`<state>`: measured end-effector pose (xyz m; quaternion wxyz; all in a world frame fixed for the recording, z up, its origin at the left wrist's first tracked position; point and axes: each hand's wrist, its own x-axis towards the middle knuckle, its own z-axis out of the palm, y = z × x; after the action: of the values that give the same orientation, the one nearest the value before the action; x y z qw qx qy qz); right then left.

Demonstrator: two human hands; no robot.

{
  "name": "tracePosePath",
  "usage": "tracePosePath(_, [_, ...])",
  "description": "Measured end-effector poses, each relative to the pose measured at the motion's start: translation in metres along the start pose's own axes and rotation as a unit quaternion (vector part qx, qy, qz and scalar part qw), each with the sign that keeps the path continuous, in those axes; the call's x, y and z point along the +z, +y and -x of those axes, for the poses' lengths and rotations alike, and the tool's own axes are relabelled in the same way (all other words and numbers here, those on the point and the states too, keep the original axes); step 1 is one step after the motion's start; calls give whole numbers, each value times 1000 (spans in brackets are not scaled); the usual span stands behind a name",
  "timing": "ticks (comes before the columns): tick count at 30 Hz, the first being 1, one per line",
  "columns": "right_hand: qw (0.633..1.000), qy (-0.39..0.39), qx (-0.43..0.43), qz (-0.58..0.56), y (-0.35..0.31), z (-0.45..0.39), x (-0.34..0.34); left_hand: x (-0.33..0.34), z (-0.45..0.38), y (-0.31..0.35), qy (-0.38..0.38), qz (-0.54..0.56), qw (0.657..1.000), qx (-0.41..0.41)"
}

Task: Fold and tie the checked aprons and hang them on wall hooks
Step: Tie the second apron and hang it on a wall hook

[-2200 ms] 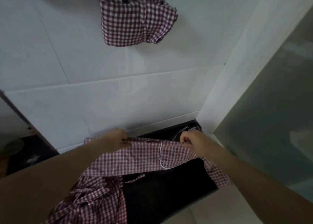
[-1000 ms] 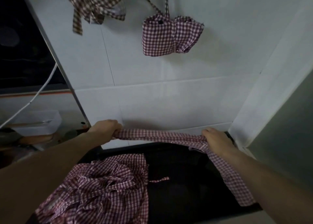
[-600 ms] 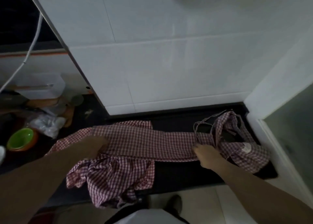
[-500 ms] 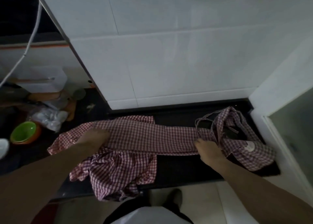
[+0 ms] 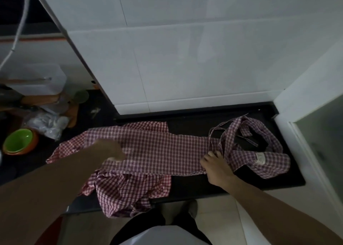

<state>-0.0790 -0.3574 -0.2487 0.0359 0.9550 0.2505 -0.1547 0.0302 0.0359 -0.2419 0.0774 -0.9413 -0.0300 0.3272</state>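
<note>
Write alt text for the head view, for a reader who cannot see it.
A checked apron lies spread along a dark counter below a white tiled wall. The left hand and right hand rest on its ends. Its straps lie tangled at right; a green bowl sits far left.

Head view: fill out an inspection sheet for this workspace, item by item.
Surface: dark counter against a white tiled wall.
Job's things: checked apron laid flat as a long band on the counter, one part hanging over the front edge; its straps lie tangled at the right end.
Clutter: green bowl, crumpled plastic bag, white box, all on the left.
Hands: left hand rests on the apron's left part, blurred; right hand rests on the apron near the straps.
Cables: white cable hanging at the upper left.
Surroundings: pale floor below; hooks not in view.
</note>
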Motion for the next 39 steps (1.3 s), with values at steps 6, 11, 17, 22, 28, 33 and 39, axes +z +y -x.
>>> tracePosePath(6, [999,-10,-31,-37,4,7,1,-57,87,129,-3,78,979,187])
tracePosePath(11, [994,0,-33,-102,16,20,-1,-23,73,198,-74,111,954,270])
tracePosePath(17, [987,55,146,-40,72,50,-8,-2,50,226,-171,34,954,245])
tracePosePath(22, [934,-157,315,-62,128,97,-10,2,41,242,-198,11,956,216])
tracePosePath(28, [934,288,209,39,168,104,-33,0,33,240,-202,26,953,224])
tracePosePath(33, [925,230,294,70,167,108,-14,3,31,241,-195,23,957,214])
tracePosePath(39, [889,-209,400,-77,159,145,29,-1,35,249,-219,11,960,175])
